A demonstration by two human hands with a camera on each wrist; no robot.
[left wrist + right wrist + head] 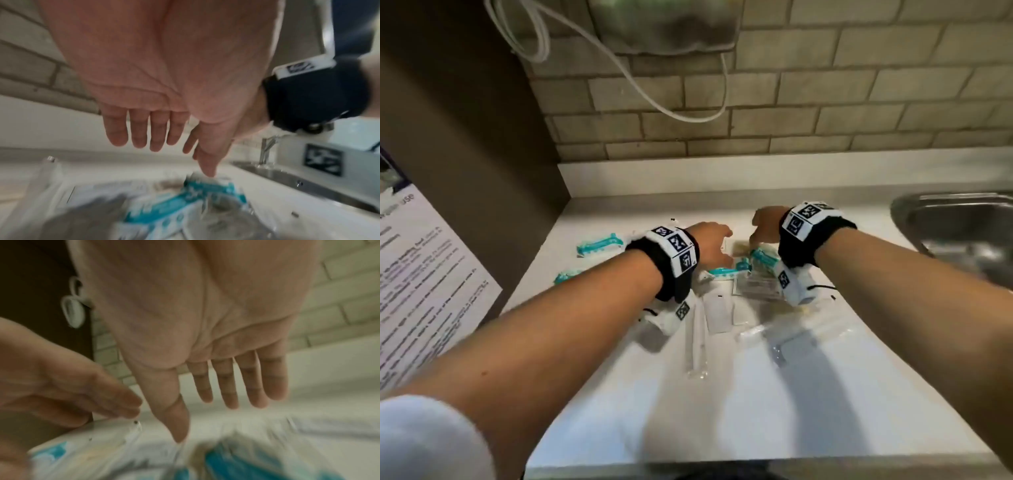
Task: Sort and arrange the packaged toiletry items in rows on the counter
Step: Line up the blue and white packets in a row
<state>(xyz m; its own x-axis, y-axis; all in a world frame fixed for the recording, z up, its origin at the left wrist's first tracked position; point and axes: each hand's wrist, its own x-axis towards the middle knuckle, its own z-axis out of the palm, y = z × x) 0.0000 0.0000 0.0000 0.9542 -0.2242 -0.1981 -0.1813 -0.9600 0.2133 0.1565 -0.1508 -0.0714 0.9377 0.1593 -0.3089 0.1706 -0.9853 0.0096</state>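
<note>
Several packaged toiletry items lie in a loose pile on the white counter. Teal-printed packets sit at the far left, the left edge and in the middle. Small clear sachets and a long clear packet lie nearer to me. My left hand hovers over the middle of the pile with straight fingers, its thumb pointing down at a teal packet. My right hand hovers beside it, fingers straight, and holds nothing. The wrist views are blurred.
A steel sink with a faucet is set into the counter on the right. A printed sheet hangs on the brown side panel at left. A white cable loops down the tiled back wall.
</note>
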